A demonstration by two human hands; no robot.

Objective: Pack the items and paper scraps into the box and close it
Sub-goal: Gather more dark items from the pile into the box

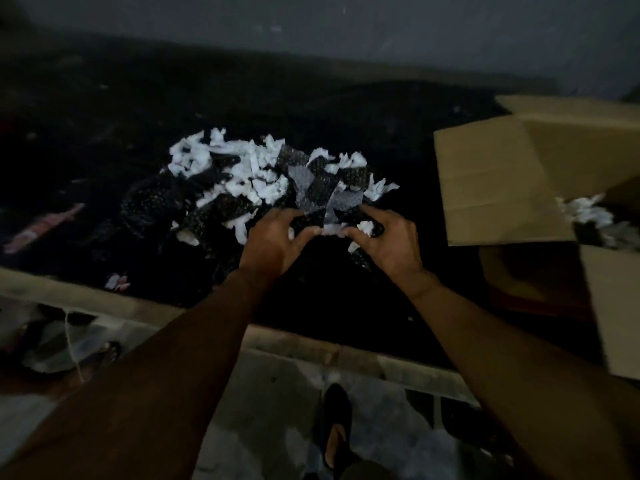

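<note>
I saw white paper scraps (242, 171), matt and ragged, mixed with glossy, dimpled plastic bubble wrap (311, 183). The box (491, 188) on the right was plain matt brown cardboard, smooth and creased.

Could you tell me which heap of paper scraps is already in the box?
The small heap at the right, inside the open cardboard box; the big heap lies on the dark surface.

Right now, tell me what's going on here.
A person is gathering packing litter. The left hand and right hand both grip a handful of scraps, bubble wrap and white paper, at the near edge of the pile on the dark surface. The cardboard box stands open to the right, some loose paper already inside.
</note>
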